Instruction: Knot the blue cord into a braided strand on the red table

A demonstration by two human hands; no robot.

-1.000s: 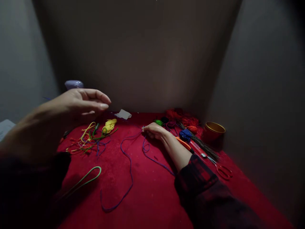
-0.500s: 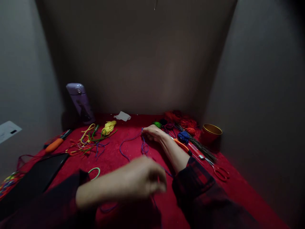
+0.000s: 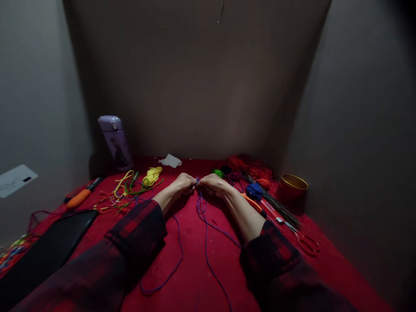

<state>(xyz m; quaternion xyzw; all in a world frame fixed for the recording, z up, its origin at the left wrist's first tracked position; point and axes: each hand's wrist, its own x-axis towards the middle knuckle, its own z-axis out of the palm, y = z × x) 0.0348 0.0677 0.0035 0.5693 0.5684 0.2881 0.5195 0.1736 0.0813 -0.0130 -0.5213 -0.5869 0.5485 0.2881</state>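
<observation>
My left hand [image 3: 186, 183] and my right hand [image 3: 212, 184] meet over the middle of the red cloth [image 3: 191, 277]. Both are closed, pinching a purple cord [image 3: 206, 234] where a small knotted part shows between the fingertips. From there the cord hangs in loops below my right hand. One strand trails toward the near edge, another runs under my right forearm, and a third curves round below my left sleeve. The fingertips and the details of the knot are too small to make out.
Left are a purple bottle [image 3: 116, 143], yellow yarn [image 3: 152, 176], an orange-handled tool [image 3: 79, 198] and a black flat object [image 3: 61, 238]. At right lie a blue yarn ball [image 3: 254, 190], thin twigs [image 3: 279, 207], red-handled scissors [image 3: 307, 243] and a red cup [image 3: 292, 187]. Walls enclose the back and sides.
My left hand has moved from the near middle, away from the cord, forward to the knotted part beside my right hand, and has closed there. My right hand keeps its pinch.
</observation>
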